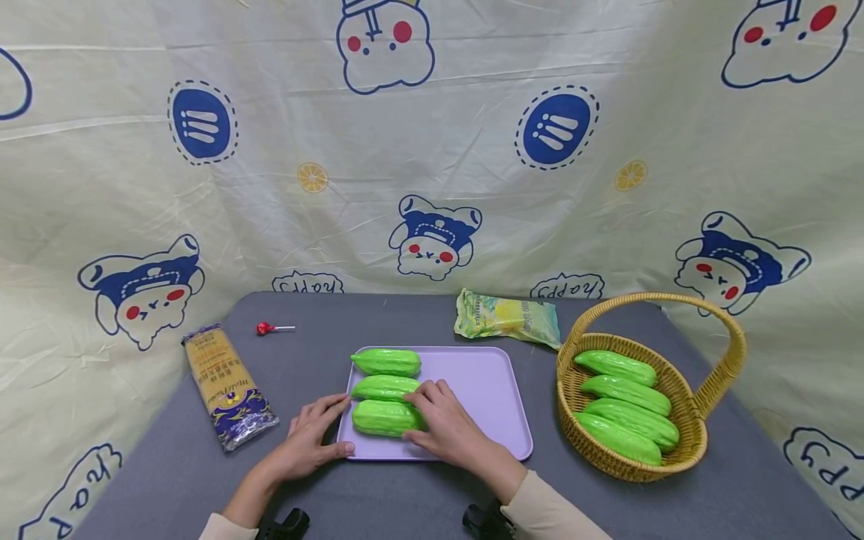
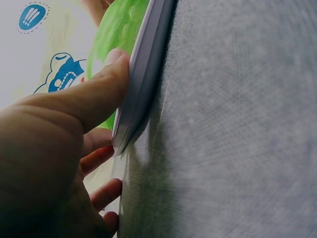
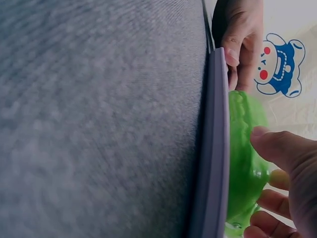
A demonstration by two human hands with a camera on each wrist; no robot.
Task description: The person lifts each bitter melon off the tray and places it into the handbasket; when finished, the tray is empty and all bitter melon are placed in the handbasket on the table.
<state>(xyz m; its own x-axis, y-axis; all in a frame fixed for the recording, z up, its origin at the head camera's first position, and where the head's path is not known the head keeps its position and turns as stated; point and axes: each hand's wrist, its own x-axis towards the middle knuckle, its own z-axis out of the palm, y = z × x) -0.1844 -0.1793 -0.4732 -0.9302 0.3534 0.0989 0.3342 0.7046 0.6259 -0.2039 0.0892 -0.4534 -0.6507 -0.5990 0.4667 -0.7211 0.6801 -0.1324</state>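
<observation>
Three bright green, ridged bitter melons lie in a column on the left half of a lilac tray [image 1: 472,397]: a back one [image 1: 386,362], a middle one [image 1: 383,388] and a front one [image 1: 385,418]. My right hand [image 1: 451,424] holds the front one near its right end, thumb on the near side and fingers across the far side. In the right wrist view that thumb touches the bitter melon [image 3: 242,153]. At the tray's left edge, my left hand [image 1: 313,435] rests with fingers extended; its thumb touches the tray rim [image 2: 136,89] in the left wrist view.
A wicker basket [image 1: 698,442] with a tall handle holds several more bitter melons [image 1: 631,420] at right. Behind the tray lies a green-yellow packet [image 1: 506,316]. To the left are a red lollipop [image 1: 265,328] and a gold-and-blue noodle packet [image 1: 226,386]. A patterned cloth hangs behind.
</observation>
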